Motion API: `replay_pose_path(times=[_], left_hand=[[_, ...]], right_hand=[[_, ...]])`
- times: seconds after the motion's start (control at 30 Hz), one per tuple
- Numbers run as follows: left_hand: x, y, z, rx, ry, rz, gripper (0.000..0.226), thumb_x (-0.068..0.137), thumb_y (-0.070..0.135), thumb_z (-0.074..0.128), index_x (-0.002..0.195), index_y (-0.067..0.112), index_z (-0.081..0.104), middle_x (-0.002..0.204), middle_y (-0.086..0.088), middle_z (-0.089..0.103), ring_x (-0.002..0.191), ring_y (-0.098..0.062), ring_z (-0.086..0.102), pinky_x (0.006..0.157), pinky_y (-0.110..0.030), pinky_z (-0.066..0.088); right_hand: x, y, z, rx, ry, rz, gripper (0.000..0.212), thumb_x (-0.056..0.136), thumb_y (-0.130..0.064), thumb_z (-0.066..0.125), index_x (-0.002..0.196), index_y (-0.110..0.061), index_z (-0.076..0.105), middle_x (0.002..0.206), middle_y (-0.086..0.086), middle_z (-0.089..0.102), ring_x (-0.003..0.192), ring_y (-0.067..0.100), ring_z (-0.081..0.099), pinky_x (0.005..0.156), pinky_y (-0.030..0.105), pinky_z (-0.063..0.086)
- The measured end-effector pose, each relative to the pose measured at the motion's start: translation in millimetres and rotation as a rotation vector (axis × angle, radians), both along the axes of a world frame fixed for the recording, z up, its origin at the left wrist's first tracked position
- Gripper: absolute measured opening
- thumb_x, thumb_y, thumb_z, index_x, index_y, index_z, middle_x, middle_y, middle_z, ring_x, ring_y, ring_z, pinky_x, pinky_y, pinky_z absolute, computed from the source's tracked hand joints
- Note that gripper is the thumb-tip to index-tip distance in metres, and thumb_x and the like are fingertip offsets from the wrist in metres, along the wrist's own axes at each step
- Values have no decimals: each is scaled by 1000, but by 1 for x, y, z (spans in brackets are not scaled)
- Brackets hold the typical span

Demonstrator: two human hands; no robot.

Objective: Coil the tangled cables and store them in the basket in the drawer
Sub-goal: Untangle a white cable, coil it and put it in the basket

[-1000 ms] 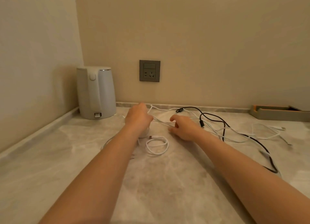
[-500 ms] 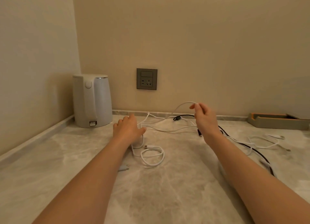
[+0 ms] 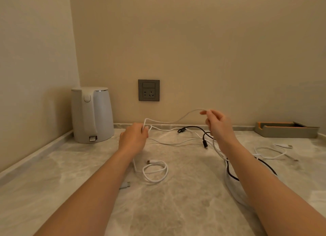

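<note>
Nearest, low in the middle of the frame, a small white loop [image 3: 155,172] lies flat on the marble counter [image 3: 185,209], with a loose plug [image 3: 125,185] just to its lower left; it looks roughly coiled, perhaps set there out of the way of the rest. To the right, a black cable [image 3: 194,129] and more white cable [image 3: 269,152] cross each other in a tangle that runs under the right forearm.

Further up, the two hands are apart, each closed on the same white cable [image 3: 169,121]. The left hand [image 3: 134,140], centre frame, pinches a bend of it low near the counter. The right hand [image 3: 218,125], right of centre, holds it higher, so the stretch between them hangs clear of the tangle. This is likely to draw one strand out before winding it.

Farthest back, a kettle [image 3: 92,114] stands at left, a wall socket [image 3: 149,90] at centre, a shallow tray [image 3: 285,129] at right. Neither drawer nor basket is in view.
</note>
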State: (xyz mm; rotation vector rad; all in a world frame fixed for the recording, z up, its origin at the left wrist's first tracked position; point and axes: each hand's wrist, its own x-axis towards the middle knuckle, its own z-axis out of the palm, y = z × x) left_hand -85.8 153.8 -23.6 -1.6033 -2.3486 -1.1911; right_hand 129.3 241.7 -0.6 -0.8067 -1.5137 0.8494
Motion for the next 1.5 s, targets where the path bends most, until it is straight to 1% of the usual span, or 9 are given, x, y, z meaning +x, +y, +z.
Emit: replay_pose_path(times=[0.1,0.27,0.37,0.53,0.63,0.73,0.97,1.17,1.5], left_hand=[[4,-3,7,96,-172,-165,38,101,25,37,68,14,53,55,0,56,51,-15,55,60,-30,45],[17,-8,12,-118,-79,-456,42,102,24,37,64,15,51,51,2,40,43,-8,37,46,-24,32],[23,-14,19,-167,-32,-581,40,102,25,37,66,16,52,53,4,41,44,-4,38,49,-21,35],[25,-24,27,-154,-219,-739,39,102,25,39,68,11,53,44,12,37,38,-3,32,42,-17,30],[19,-25,26,-73,-184,-698,37,99,27,47,66,12,52,46,8,43,41,-6,41,46,-20,37],[14,-23,22,-93,-122,-629,33,97,28,52,67,12,55,53,2,56,50,-8,53,61,-25,47],[0,-18,14,-61,-6,-433,39,99,27,45,64,14,56,59,4,61,61,-11,60,68,-31,46],[16,-21,19,-163,-476,-576,47,100,36,43,60,12,45,46,3,36,40,-10,34,40,-20,33],[21,-27,28,-33,-1433,-943,47,95,35,38,53,15,48,41,9,25,31,-2,24,33,-15,17]], right_hand=[[-8,-2,-9,183,-554,-265,29,98,-22,43,109,-12,68,86,9,66,82,25,62,73,35,48],[-27,-30,-10,485,-1194,-248,39,100,-25,35,138,-24,45,148,0,36,134,25,30,105,39,33],[-31,-36,-10,528,-1149,-48,53,101,-22,36,150,-30,18,157,-4,19,143,19,15,114,38,18],[-30,-30,-6,540,-884,183,26,98,-20,47,119,-11,59,143,6,45,141,20,28,112,40,26],[-23,-26,-3,606,-739,163,18,97,-16,50,88,-6,62,98,9,66,105,25,58,89,43,43],[-18,-26,-3,586,-676,138,22,98,-17,48,78,-10,54,71,3,61,69,21,55,70,37,44],[-6,-20,7,611,-484,-15,21,96,-19,52,75,-23,50,53,-8,38,53,9,36,55,26,31],[-3,-16,5,560,-554,-237,20,96,-27,52,84,-15,62,53,-9,42,54,11,41,56,30,30],[-30,-34,-9,477,-953,-292,22,98,-28,43,85,-20,60,83,5,64,83,33,58,61,33,36]])
